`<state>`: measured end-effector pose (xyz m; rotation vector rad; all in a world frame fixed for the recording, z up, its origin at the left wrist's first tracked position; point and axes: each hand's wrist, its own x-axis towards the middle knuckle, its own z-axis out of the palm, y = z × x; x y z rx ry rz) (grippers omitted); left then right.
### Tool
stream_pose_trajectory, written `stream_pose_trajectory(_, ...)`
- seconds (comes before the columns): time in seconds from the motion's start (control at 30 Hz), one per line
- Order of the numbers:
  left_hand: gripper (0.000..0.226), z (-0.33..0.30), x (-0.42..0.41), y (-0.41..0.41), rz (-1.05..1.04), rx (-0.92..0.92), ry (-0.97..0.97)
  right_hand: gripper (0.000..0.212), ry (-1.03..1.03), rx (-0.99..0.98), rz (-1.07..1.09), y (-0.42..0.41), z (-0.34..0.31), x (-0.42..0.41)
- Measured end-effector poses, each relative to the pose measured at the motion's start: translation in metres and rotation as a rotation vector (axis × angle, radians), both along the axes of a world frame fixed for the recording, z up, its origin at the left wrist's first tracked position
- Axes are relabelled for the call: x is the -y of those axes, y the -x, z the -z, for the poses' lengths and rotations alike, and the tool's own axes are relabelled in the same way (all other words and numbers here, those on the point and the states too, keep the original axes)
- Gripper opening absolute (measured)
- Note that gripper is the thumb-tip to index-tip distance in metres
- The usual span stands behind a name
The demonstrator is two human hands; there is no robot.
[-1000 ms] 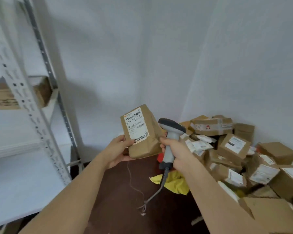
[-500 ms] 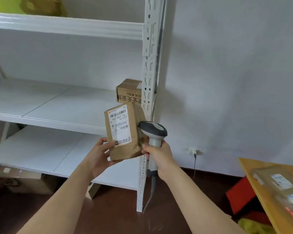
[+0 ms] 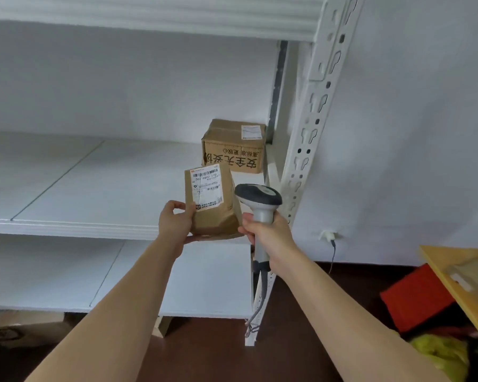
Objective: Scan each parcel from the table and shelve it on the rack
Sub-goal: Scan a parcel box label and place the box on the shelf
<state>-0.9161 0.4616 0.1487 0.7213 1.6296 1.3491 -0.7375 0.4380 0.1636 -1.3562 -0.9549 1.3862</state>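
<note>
The left hand (image 3: 177, 224) clamps the brown paper parcel (image 3: 211, 201) at its lower left corner; thumb on the label face, fingers under the base. The right hand (image 3: 271, 235) is wrapped tight around the grip of the handheld barcode scanner (image 3: 260, 201); its cable (image 3: 260, 304) hangs below. The parcel is held upright in the air, in front of the middle shelf (image 3: 94, 188) of the white rack (image 3: 312, 128), just before a cardboard box (image 3: 233, 146) that stands at the shelf's right end. The wrapping is creased and dented; it is judged light, soft-sided and not slippery, manageable one-handed. Support the base; avoid pinching the shipping label (image 3: 206, 188). Set it down flat beside the box; a soft base may tip.
</note>
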Motion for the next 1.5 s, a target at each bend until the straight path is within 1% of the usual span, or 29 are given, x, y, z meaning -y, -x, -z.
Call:
stream_pose_trajectory(0.1, 0.020, 0.005, -0.033, -0.007, 0.007, -0.084, -0.006, 0.020, 0.000, 0.014, -0.005, 0.003, 0.003, -0.024)
stream_pose_trajectory(0.17, 0.019, 0.008, -0.053, -0.011, 0.025, -0.102, 0.001, 0.018, -0.006, 0.033, -0.024, 0.005, 0.005, -0.040)
stream_pose_trajectory(0.33, 0.016, 0.017, -0.100, -0.017, 0.108, -0.076, 0.055, 0.028, -0.006, 0.088, -0.033, 0.011, 0.010, -0.088)
stream_pose_trajectory(0.5, 0.020, 0.028, -0.146, -0.014, 0.223, 0.038, 0.125, 0.037, 0.000, 0.158, 0.001, 0.020, 0.014, -0.131)
stream_pose_trajectory(0.67, 0.015, 0.037, -0.173, -0.012, 0.313, 0.122, 0.138, 0.039, -0.024, 0.246, 0.057, 0.025, 0.017, -0.154)
stream_pose_trajectory(0.77, 0.023, 0.038, -0.183, -0.015, 0.398, 0.077, 0.161, 0.037, -0.021, 0.278, 0.150, 0.026, 0.018, -0.163)
stream_pose_trajectory(0.87, 0.030, 0.036, -0.191, -0.021, 0.476, 0.057, 0.156, 0.035, -0.003, 0.254, 0.239, 0.024, 0.015, -0.170)
stream_pose_trajectory(1.0, 0.033, 0.033, -0.192, -0.024, 0.611, 0.066, 0.183, 0.029, 0.007, 0.255, 0.279, 0.024, 0.014, -0.169)
stream_pose_trajectory(1.07, 0.038, 0.033, -0.192, -0.020, 0.663, 0.083, 0.185, 0.031, -0.001, 0.253, 0.296, 0.025, 0.014, -0.166)
stream_pose_trajectory(1.17, 0.041, 0.030, -0.184, -0.011, 0.671, 0.111, 0.207, 0.034, -0.014, 0.263, 0.302, 0.029, 0.013, -0.155)
stream_pose_trajectory(1.27, 0.030, 0.026, -0.171, 0.000, 0.639, 0.051, 0.226, 0.037, -0.045, 0.292, 0.286, 0.036, 0.009, -0.138)
stream_pose_trajectory(1.33, 0.026, 0.021, -0.159, 0.007, 0.650, 0.009, 0.270, 0.040, -0.060, 0.274, 0.267, 0.041, 0.004, -0.124)
stream_pose_trajectory(1.4, 0.025, 0.018, -0.147, 0.012, 0.673, -0.027, 0.318, 0.038, -0.071, 0.252, 0.247, 0.044, -0.001, -0.104)
stream_pose_trajectory(1.5, 0.028, 0.010, -0.129, 0.014, 0.767, -0.089, 0.335, 0.030, -0.065, 0.240, 0.241, 0.043, -0.005, -0.075)
